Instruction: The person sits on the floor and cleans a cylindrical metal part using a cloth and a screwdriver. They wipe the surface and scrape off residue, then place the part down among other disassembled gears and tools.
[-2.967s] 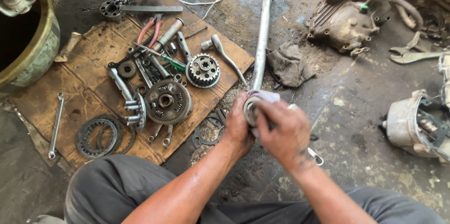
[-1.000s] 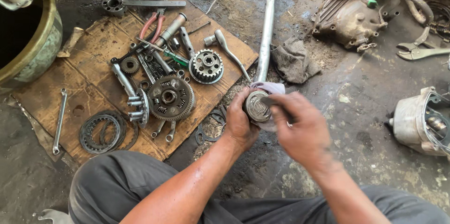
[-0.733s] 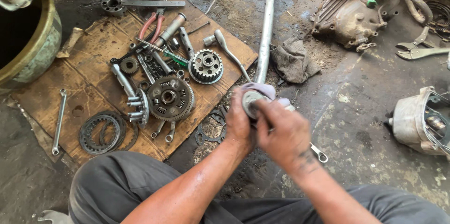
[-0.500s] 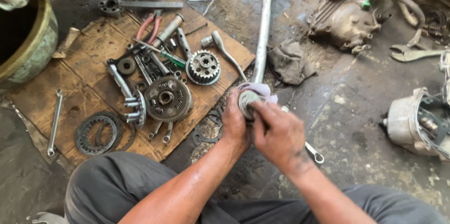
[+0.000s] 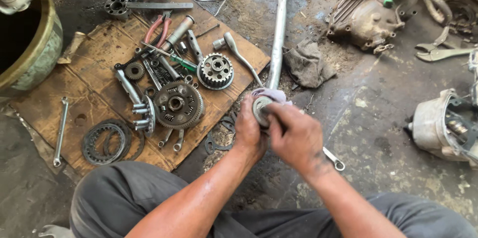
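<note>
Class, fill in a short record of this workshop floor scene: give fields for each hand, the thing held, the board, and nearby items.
left hand: grips the round metal part from the left
right hand: covers the part from the right
round metal part: held between both hands, pale cloth behind it
board: lies on the floor, carries a toothed gear, clutch drum, ring plates
nearby: long pipe, grey rag

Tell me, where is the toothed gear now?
In the head view, the toothed gear lies on the cardboard, left of the hands, between the ratchet and the clutch hub.
</note>
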